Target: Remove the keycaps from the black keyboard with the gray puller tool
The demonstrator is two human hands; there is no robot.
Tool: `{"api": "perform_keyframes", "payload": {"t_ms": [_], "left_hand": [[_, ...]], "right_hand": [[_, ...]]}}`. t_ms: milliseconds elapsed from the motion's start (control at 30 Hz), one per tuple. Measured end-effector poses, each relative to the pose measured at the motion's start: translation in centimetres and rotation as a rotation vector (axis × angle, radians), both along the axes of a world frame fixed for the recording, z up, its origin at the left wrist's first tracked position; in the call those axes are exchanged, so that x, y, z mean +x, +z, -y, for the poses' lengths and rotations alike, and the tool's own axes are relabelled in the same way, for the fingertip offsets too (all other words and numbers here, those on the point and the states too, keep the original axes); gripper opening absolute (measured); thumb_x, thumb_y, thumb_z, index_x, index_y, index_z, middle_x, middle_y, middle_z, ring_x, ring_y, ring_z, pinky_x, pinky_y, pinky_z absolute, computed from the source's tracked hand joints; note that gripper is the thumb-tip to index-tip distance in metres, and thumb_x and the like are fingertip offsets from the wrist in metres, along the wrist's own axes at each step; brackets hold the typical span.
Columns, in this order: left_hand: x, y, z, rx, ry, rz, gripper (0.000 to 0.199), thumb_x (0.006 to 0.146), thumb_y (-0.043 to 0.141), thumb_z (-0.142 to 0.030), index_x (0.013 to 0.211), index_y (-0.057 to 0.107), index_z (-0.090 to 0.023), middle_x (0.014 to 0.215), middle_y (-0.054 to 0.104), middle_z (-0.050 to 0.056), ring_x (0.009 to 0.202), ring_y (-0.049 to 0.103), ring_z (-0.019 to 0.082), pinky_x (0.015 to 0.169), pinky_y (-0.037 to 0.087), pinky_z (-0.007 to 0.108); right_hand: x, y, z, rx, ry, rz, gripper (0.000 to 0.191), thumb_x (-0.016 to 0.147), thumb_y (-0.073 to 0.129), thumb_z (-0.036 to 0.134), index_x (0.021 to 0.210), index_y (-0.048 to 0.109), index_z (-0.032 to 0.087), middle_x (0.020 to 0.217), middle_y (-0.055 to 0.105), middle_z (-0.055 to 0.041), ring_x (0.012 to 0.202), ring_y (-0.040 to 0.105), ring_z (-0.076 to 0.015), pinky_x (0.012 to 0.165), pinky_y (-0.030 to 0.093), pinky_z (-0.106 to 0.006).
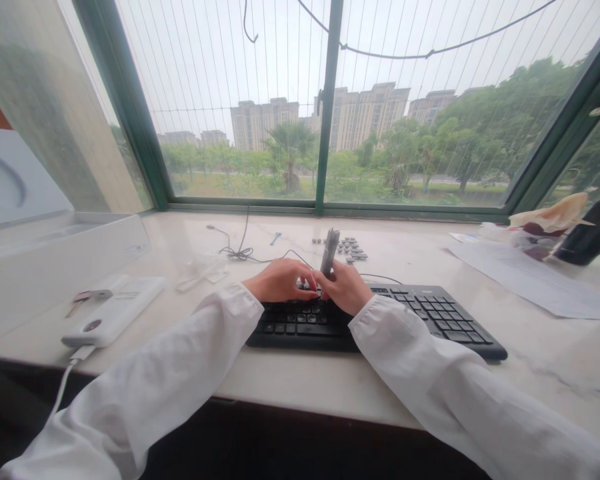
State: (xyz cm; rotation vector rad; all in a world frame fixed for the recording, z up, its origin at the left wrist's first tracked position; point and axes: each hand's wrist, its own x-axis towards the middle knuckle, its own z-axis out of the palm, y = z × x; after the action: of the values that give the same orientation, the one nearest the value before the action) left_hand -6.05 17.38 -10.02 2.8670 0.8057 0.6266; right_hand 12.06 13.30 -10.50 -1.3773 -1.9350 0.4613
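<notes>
A black keyboard (325,330) lies near the front edge of the white sill. My right hand (347,287) is wrapped round a grey tool (331,247), which stands nearly upright over the keyboard's upper middle; its lower end is hidden by my fingers. Just to the left, my left hand (283,280) rests at the keys with its fingers bent close to the right fingertips. Whether it pinches anything is too small to tell. Behind the hands, several loose dark keycaps (353,250) lie in short rows.
At the left are a white power bank (125,310) with a cable, keys (91,295) and a white box (105,247). A coiled black cable (240,253) and a small blue tool (276,238) lie behind. Papers (540,273) and a black bottle (593,230) are at the right.
</notes>
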Motion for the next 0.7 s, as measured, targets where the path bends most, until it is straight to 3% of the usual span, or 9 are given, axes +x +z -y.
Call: {"api": "perform_keyframes", "payload": {"t_ms": [133, 267, 500, 700], "left_hand": [[-0.1, 0.2, -0.1, -0.063, -0.014, -0.008, 0.020, 0.080, 0.064, -0.041, 0.083, 0.072, -0.024, 0.088, 0.072, -0.002, 0.074, 0.063, 0.010, 0.068, 0.041, 0.020], [-0.2, 0.3, -0.2, -0.075, -0.022, -0.010, 0.019, 0.079, 0.066, -0.041, 0.086, 0.073, -0.025, 0.089, 0.072, -0.003, 0.073, 0.063, 0.010, 0.067, 0.041, 0.019], [-0.1, 0.5, 0.0, -0.043, 0.009, -0.002, 0.022, 0.076, 0.068, -0.043, 0.079, 0.073, -0.023, 0.083, 0.072, -0.002, 0.066, 0.060, 0.010, 0.063, 0.039, 0.020], [-0.3, 0.2, -0.4, -0.208, -0.019, 0.086, 0.021, 0.073, 0.070, -0.040, 0.082, 0.075, -0.021, 0.076, 0.070, 0.000, 0.064, 0.059, 0.010, 0.060, 0.041, 0.019]], "right_hand": [[-0.2, -0.2, -0.1, -0.035, -0.087, -0.021, 0.019, 0.087, 0.048, 0.034, 0.073, 0.051, 0.022, 0.046, 0.058, 0.0048, 0.051, 0.060, -0.0143, 0.060, 0.041, -0.024], [-0.3, -0.8, 0.0, 0.045, -0.127, 0.012, 0.022, 0.088, 0.047, 0.040, 0.076, 0.052, 0.022, 0.053, 0.061, 0.0026, 0.054, 0.059, -0.0158, 0.057, 0.037, -0.025], [-0.2, -1.3, 0.0, 0.148, -0.061, 0.132, 0.024, 0.089, 0.045, 0.045, 0.085, 0.054, 0.022, 0.060, 0.061, 0.0013, 0.055, 0.056, -0.0169, 0.054, 0.033, -0.025], [-0.4, -0.7, -0.1, 0.213, 0.051, 0.211, 0.026, 0.093, 0.042, 0.043, 0.097, 0.055, 0.021, 0.072, 0.066, -0.0018, 0.063, 0.061, -0.0185, 0.056, 0.034, -0.024]]}}
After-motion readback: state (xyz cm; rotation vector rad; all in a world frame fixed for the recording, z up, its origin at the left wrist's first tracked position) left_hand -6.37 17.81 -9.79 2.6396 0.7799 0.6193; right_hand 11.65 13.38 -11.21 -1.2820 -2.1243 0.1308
